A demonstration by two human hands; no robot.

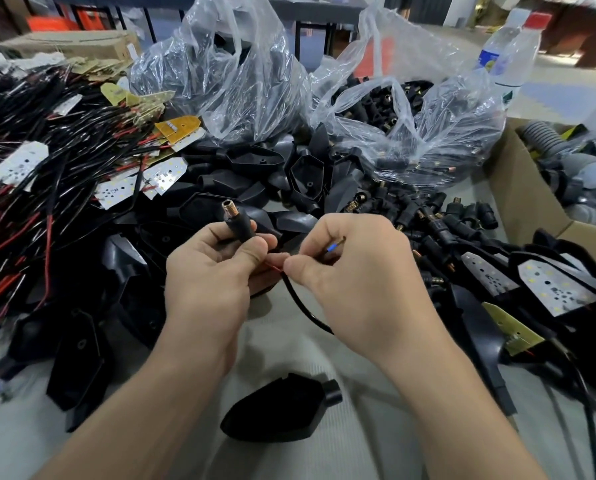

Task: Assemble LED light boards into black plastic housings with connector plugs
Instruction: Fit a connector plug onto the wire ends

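Note:
My left hand [213, 271] grips a black connector plug [238, 225] with a brass threaded tip that points up and left. My right hand [358, 271] pinches the red and black wires [298, 299] just below the plug, and a blue-tipped wire end [331, 248] shows between its fingers. The black wire curves down under my right wrist. One black plastic housing [282, 410] lies on the grey table between my forearms. Finished LED boards in housings [552, 285] lie at the right.
Loose black housings [248, 161] are heaped behind my hands, wired LED boards [19, 164] at the left. Connector plugs [438, 220] spill from a clear bag [428, 116]. A second bag [227, 71], a cardboard box [525, 188] and a water bottle [511, 53] stand behind.

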